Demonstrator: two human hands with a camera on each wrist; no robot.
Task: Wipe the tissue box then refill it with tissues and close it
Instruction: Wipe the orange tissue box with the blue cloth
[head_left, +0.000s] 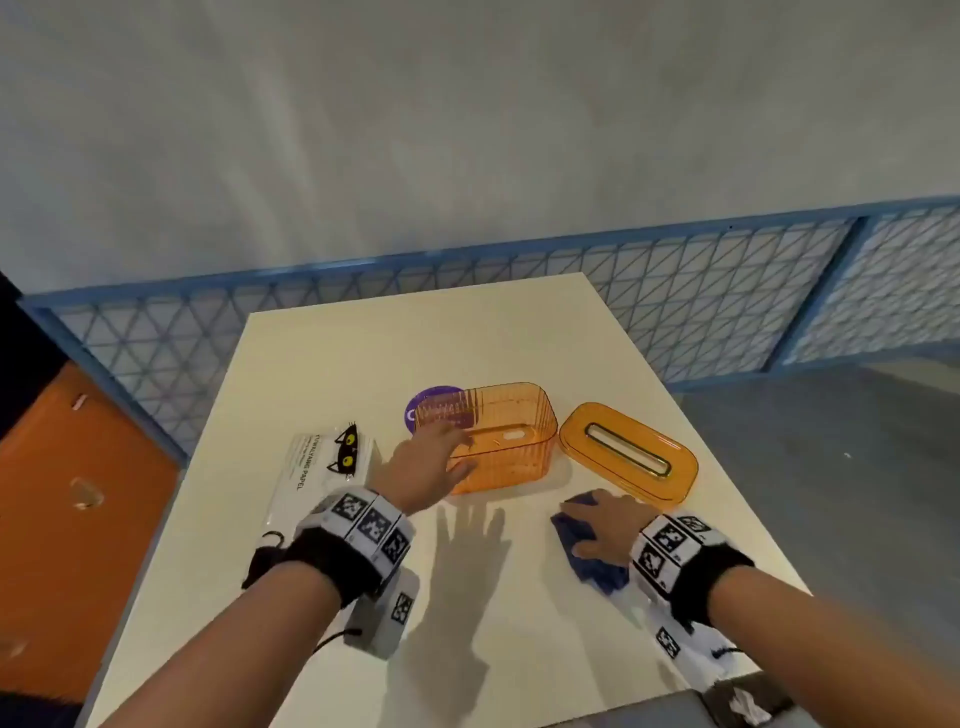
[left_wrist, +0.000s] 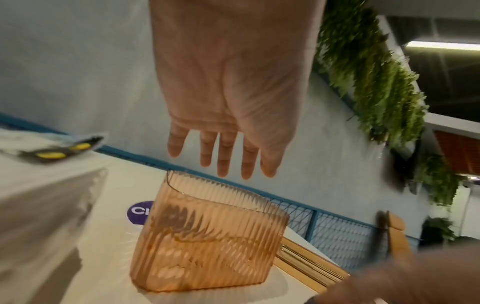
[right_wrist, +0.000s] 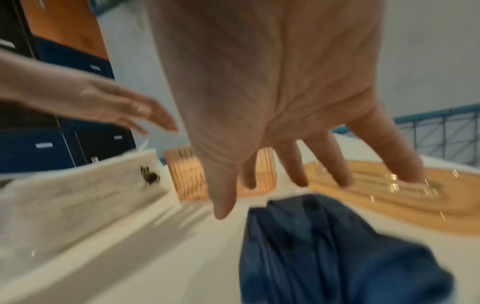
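Head view: table (head_left: 519, 338); open orange box (head_left: 498, 441), lid (head_left: 628, 457) beside it; tissue pack (head_left: 322, 467) printed "PAPEL"; purple sticker (head_left: 426, 400). Left hand (head_left: 426, 467) spread over box; right hand (head_left: 602, 530) flat over blue cloth (head_left: 592, 566).
Left wrist: fingers (left_wrist: 226, 156) straight above box (left_wrist: 207, 242); sticker (left_wrist: 139, 212) reads "C".
Right wrist: fingers (right_wrist: 330, 164) splayed above cloth (right_wrist: 324, 246), contact unclear.

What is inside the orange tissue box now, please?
The orange tissue box stands open and looks empty: no tissues show through its clear walls. The left hand reaches over its near left corner and covers that part. The lid lies beside it.
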